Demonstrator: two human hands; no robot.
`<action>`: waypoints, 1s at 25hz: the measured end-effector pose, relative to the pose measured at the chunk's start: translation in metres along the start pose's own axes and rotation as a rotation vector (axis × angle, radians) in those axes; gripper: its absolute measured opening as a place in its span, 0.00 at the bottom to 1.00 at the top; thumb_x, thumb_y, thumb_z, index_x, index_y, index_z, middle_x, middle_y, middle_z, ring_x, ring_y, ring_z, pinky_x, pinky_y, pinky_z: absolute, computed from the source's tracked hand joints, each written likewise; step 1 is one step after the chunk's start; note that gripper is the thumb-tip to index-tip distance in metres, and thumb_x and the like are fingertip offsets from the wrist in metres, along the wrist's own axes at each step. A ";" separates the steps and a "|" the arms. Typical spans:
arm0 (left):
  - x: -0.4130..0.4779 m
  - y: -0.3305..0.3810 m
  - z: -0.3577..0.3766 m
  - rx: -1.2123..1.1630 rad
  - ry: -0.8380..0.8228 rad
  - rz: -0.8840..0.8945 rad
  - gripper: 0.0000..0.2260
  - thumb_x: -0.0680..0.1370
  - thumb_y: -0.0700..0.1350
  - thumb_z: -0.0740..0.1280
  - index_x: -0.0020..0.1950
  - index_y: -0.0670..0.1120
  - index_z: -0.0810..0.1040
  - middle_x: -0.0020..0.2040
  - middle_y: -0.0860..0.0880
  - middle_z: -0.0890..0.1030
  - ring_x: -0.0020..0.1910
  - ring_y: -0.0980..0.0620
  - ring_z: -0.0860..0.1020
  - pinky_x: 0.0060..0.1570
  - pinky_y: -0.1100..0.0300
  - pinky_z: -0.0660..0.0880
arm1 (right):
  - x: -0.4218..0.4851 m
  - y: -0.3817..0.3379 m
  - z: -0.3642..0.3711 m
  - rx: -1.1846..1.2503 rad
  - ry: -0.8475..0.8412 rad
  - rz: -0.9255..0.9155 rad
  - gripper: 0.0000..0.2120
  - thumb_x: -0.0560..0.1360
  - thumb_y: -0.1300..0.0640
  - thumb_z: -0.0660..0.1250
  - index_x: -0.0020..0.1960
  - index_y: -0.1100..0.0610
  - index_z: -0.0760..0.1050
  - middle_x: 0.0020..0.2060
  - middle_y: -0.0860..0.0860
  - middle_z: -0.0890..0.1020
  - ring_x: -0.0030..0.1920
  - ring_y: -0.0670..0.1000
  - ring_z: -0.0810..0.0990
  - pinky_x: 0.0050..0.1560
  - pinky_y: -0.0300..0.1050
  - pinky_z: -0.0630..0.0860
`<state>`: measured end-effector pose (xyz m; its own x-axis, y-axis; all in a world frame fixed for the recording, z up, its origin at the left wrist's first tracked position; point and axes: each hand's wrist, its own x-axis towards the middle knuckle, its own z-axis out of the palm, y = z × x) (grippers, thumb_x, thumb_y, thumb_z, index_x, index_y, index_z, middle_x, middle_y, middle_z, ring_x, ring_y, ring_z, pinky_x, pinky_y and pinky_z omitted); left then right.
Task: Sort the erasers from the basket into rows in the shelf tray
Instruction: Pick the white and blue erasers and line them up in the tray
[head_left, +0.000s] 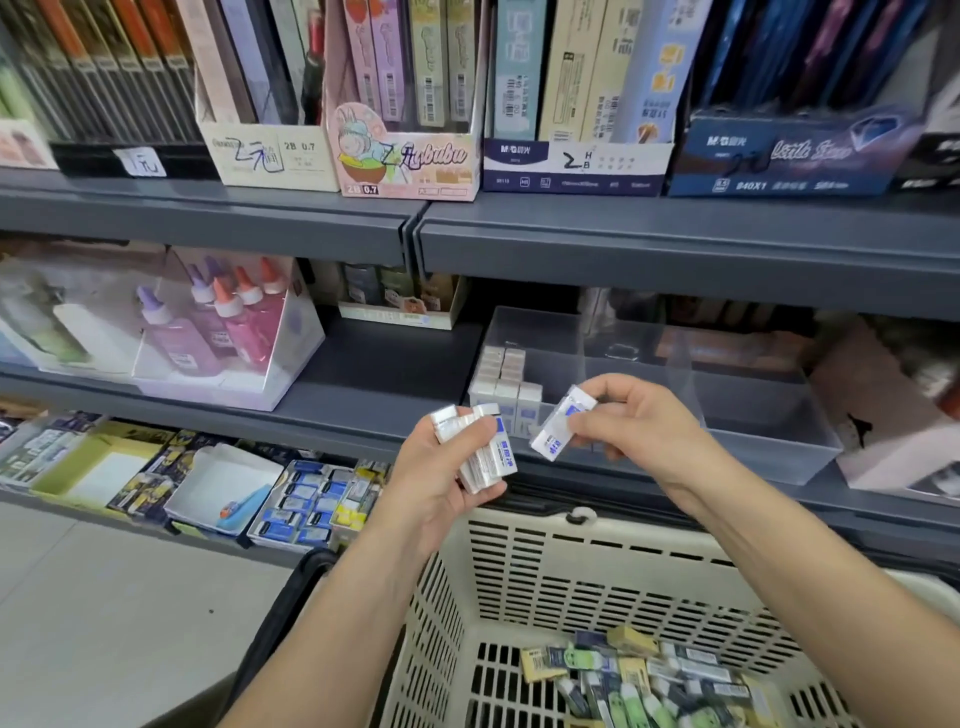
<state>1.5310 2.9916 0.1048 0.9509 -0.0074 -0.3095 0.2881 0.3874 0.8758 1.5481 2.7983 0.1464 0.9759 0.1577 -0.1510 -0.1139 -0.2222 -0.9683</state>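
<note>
Midway through sorting, the left hand (447, 483) grips a small stack of erasers (485, 449) while the right hand (639, 421) pinches a single eraser (561, 428) just before the clear shelf tray (769, 447); it is best set upright, flush against the started rows (506, 384) beyond the left hand, with the basket (571, 571) beneath both hands

Bright, even light; perhaps edge-blurred.

The left forearm (332, 623) and right forearm (805, 587) rise forward and converge. The left hand (441, 478) is curled round a stack of erasers (485, 452), while the right hand (639, 421), just beside it at equal height, pinches a single eraser (558, 431) between thumb and fingertips.
</note>
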 end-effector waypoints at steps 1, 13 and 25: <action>0.005 0.003 0.001 0.014 -0.004 0.010 0.12 0.71 0.43 0.72 0.52 0.48 0.75 0.39 0.49 0.84 0.35 0.52 0.82 0.33 0.57 0.78 | 0.005 -0.001 -0.002 0.000 0.009 0.008 0.05 0.72 0.63 0.67 0.44 0.54 0.77 0.37 0.52 0.85 0.36 0.45 0.82 0.30 0.36 0.67; 0.019 0.005 -0.006 0.068 -0.053 0.157 0.14 0.65 0.48 0.75 0.48 0.51 0.76 0.40 0.50 0.84 0.38 0.53 0.82 0.34 0.59 0.77 | 0.059 -0.020 -0.015 -0.200 0.181 -0.024 0.09 0.74 0.63 0.67 0.54 0.56 0.77 0.34 0.47 0.82 0.30 0.43 0.81 0.36 0.35 0.79; 0.030 0.000 -0.008 0.053 -0.047 0.103 0.11 0.69 0.45 0.74 0.48 0.50 0.76 0.39 0.50 0.84 0.37 0.53 0.82 0.33 0.58 0.78 | 0.094 -0.019 0.014 -1.044 -0.037 -0.080 0.05 0.75 0.56 0.65 0.43 0.53 0.80 0.48 0.47 0.83 0.45 0.49 0.78 0.47 0.40 0.71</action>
<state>1.5584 2.9988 0.0923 0.9797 -0.0134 -0.2002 0.1929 0.3388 0.9209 1.6396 2.8309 0.1476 0.9653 0.2335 -0.1172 0.1848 -0.9272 -0.3257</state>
